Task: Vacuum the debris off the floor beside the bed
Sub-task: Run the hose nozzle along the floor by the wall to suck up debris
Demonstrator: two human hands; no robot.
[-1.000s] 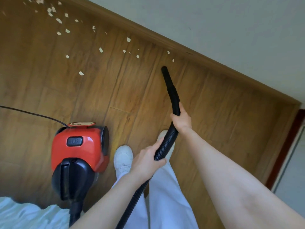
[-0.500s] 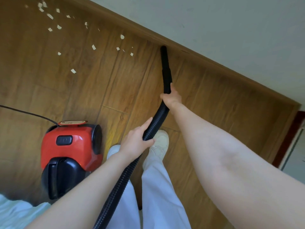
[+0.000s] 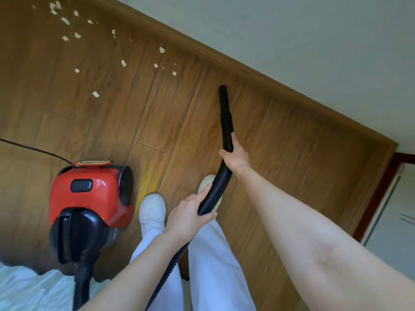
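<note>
I see my right hand gripping the black nozzle and my left hand clamped round the ribbed hose, while the debris, small pale paper scraps, lies scattered on the floor well left of the nozzle tip.

- bare floor lies open between the nozzle and the paper scraps.
- the skirting board closes the far side, near the nozzle tip.
- the red vacuum body and its cord block the left.
</note>
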